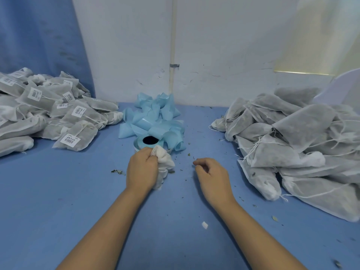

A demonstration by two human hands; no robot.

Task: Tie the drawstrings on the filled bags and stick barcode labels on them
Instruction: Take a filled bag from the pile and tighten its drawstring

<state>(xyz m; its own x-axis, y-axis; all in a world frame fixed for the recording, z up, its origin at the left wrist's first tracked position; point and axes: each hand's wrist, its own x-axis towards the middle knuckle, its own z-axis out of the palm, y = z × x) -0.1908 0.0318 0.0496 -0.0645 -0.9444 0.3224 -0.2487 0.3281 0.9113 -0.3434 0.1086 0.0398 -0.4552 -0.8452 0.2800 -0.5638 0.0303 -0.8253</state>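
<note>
Left hand (142,168) grips bag (165,162) | right hand (211,175) curled | bag piles (292,137) flank table (93,191)

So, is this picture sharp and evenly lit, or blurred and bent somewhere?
Head view: light soft and even, shadows faint; a washed-out bright patch on the wall top right; edges stretched by the wide-angle lens; barcode labels too soft to read.

One labelled heap (48,114), one unlabelled heap (292,145), one label roll (138,144), one held bag (166,161).

We see little of the bag (165,160) under the left hand (142,168); we cannot read the labels (70,140), nor tell whether the right hand (211,176) pinches anything.
</note>
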